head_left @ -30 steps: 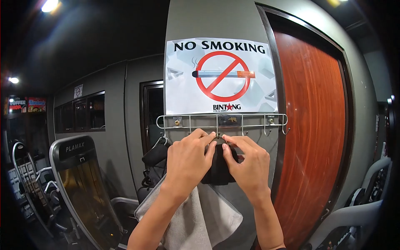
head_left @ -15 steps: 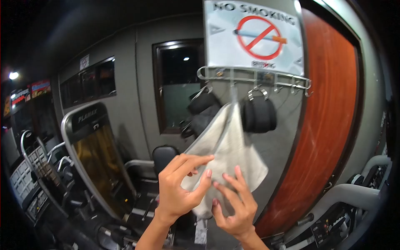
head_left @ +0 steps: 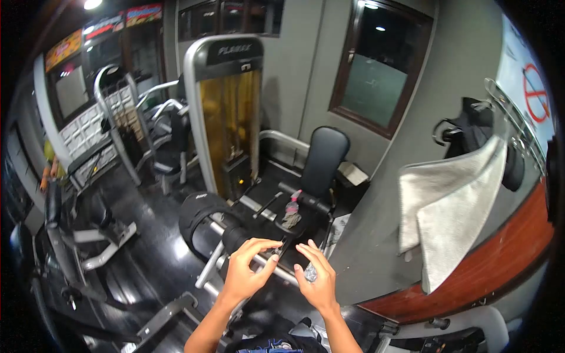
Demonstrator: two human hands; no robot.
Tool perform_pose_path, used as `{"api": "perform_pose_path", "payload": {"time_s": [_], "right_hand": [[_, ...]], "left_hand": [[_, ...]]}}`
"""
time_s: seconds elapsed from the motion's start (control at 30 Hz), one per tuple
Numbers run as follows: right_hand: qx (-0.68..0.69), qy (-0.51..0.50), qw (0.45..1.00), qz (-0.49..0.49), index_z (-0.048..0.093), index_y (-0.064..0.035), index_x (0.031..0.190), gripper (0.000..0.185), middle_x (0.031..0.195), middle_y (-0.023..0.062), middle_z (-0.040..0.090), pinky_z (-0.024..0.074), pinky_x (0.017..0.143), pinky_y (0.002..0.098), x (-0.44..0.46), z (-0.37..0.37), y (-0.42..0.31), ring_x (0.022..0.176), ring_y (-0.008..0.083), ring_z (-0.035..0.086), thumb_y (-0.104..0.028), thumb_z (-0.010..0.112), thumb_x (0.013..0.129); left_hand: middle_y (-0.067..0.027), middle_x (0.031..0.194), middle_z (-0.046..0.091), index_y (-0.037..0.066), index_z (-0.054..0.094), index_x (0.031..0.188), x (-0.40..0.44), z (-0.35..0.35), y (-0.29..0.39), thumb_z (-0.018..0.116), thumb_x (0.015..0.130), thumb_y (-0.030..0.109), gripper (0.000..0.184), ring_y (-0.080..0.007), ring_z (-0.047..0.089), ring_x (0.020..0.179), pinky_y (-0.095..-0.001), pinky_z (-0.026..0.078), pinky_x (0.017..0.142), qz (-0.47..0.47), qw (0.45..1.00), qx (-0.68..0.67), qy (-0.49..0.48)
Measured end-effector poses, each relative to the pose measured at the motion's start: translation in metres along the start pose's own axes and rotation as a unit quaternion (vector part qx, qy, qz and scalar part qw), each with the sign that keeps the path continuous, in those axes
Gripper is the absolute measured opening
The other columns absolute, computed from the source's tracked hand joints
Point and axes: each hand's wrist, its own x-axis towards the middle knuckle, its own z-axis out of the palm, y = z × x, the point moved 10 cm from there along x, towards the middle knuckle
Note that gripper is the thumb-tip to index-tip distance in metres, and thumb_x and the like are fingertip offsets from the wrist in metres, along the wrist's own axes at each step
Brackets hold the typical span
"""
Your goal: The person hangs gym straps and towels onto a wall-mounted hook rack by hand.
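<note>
My left hand (head_left: 250, 267) is held out in front of me with its fingers apart and curved, holding nothing. Close to its right, my right hand (head_left: 316, 275) is also empty, fingers spread a little and bent. A gap lies between the two. To the right a pale cream towel (head_left: 456, 209) hangs from a metal hook rack (head_left: 515, 120) on the grey wall, well apart from both hands. Black padded straps (head_left: 471, 132) hang from the same rack, partly behind the towel.
A weight-stack machine (head_left: 226, 117) with a black seat back (head_left: 326, 156) stands ahead. A pink-capped bottle (head_left: 292, 203) is by its seat. A bench machine (head_left: 212, 220) lies just beyond my hands, more machine frames (head_left: 88, 241) at left. A reddish wood panel (head_left: 447, 294) runs low at right.
My view has swung left and down, so the towel and rack now appear at the right. Both hands, earlier in front of the towel, are now away from it over the floor and machines.
</note>
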Motion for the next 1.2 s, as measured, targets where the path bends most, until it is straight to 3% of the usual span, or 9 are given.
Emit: {"api": "perform_pose_path", "payload": {"time_s": [0.33, 0.5, 0.67, 0.73, 0.83, 0.93, 1.03, 1.13, 1.2], "right_hand": [[-0.007, -0.256, 0.966, -0.042, 0.051, -0.0130, 0.144, 0.066, 0.147, 0.0187, 0.048, 0.0380, 0.115, 0.0478, 0.005, 0.162, 0.024, 0.143, 0.0422, 0.038, -0.013, 0.074, 0.083], [-0.070, -0.340, 0.937, -0.035, 0.037, -0.0224, 0.153, 0.092, 0.158, 0.0200, 0.030, 0.0364, 0.117, 0.0498, 0.027, 0.214, 0.052, 0.145, 0.0485, 0.029, -0.004, 0.078, 0.074], [-0.102, -0.406, 0.906, -0.067, 0.041, -0.0257, 0.151, 0.093, 0.161, 0.0144, 0.028, 0.0425, 0.113, 0.0485, 0.039, 0.253, 0.081, 0.144, 0.0445, 0.034, -0.002, 0.079, 0.070], [-0.110, -0.421, 0.896, -0.090, 0.044, -0.0273, 0.150, 0.091, 0.162, 0.0134, 0.028, 0.0442, 0.111, 0.0469, 0.043, 0.261, 0.080, 0.143, 0.0423, 0.038, -0.002, 0.078, 0.069], [-0.070, -0.439, 0.891, -0.096, 0.050, -0.0256, 0.146, 0.087, 0.161, 0.0108, 0.031, 0.0522, 0.101, 0.0452, 0.048, 0.266, 0.079, 0.134, 0.0386, 0.049, 0.003, 0.075, 0.068], [-0.022, -0.477, 0.876, -0.070, 0.046, -0.0311, 0.149, 0.091, 0.161, 0.0111, 0.032, 0.0492, 0.106, 0.0474, 0.051, 0.270, 0.083, 0.141, 0.0372, 0.042, 0.004, 0.076, 0.070], [0.031, -0.474, 0.878, -0.062, 0.051, -0.0280, 0.146, 0.080, 0.158, 0.0141, 0.039, 0.0483, 0.106, 0.0456, 0.057, 0.272, 0.086, 0.137, 0.0382, 0.047, 0.004, 0.067, 0.075], [0.084, -0.489, 0.868, -0.014, 0.054, -0.0251, 0.144, 0.072, 0.155, 0.0167, 0.043, 0.0459, 0.108, 0.0444, 0.067, 0.267, 0.085, 0.133, 0.0403, 0.051, 0.002, 0.056, 0.077], [0.094, -0.491, 0.866, 0.000, 0.055, -0.0238, 0.143, 0.073, 0.154, 0.0169, 0.044, 0.0446, 0.109, 0.0432, 0.072, 0.261, 0.080, 0.132, 0.0394, 0.052, 0.003, 0.049, 0.076]], "left_hand": [[-0.0100, 0.124, 0.063, 0.004, 0.064, 0.124, -0.067, -0.061, -0.139, 0.071, 0.087, 0.005, 0.038, -0.0210, 0.062, 0.115, -0.0355, 0.049, 0.102, -0.148, 0.980, 0.008, 0.133], [-0.0162, 0.140, 0.051, 0.008, 0.044, 0.145, -0.082, -0.058, -0.209, 0.079, 0.079, 0.011, 0.075, -0.0336, 0.056, 0.128, -0.0465, 0.046, 0.107, -0.222, 0.965, 0.038, 0.132], [-0.0187, 0.139, 0.054, 0.009, 0.038, 0.152, -0.083, -0.044, -0.258, 0.084, 0.077, 0.019, 0.089, -0.0323, 0.054, 0.132, -0.0456, 0.043, 0.110, -0.270, 0.953, 0.066, 0.121], [-0.0205, 0.142, 0.050, 0.003, 0.040, 0.148, -0.077, -0.041, -0.260, 0.083, 0.075, 0.016, 0.085, -0.0351, 0.055, 0.127, -0.0445, 0.044, 0.108, -0.282, 0.950, 0.053, 0.123], [-0.0180, 0.129, 0.054, 0.007, 0.045, 0.145, -0.071, -0.048, -0.260, 0.085, 0.075, 0.018, 0.082, -0.0321, 0.058, 0.120, -0.0425, 0.048, 0.103, -0.275, 0.948, 0.079, 0.142], [-0.0136, 0.112, 0.056, 0.006, 0.058, 0.126, -0.071, -0.063, -0.269, 0.089, 0.071, 0.022, 0.065, -0.0292, 0.061, 0.108, -0.0402, 0.052, 0.094, -0.292, 0.934, 0.111, 0.174], [-0.0117, 0.109, 0.057, 0.005, 0.060, 0.124, -0.067, -0.076, -0.265, 0.089, 0.072, 0.024, 0.063, -0.0265, 0.063, 0.104, -0.0384, 0.052, 0.092, -0.271, 0.942, 0.123, 0.155], [-0.0082, 0.112, 0.060, 0.004, 0.060, 0.122, -0.066, -0.079, -0.257, 0.087, 0.078, 0.024, 0.055, -0.0190, 0.062, 0.102, -0.0344, 0.052, 0.090, -0.303, 0.942, 0.027, 0.139], [-0.0044, 0.115, 0.062, 0.004, 0.060, 0.123, -0.071, -0.070, -0.259, 0.081, 0.087, 0.020, 0.044, -0.0116, 0.060, 0.099, -0.0300, 0.051, 0.087, -0.372, 0.911, -0.129, 0.125]]}}
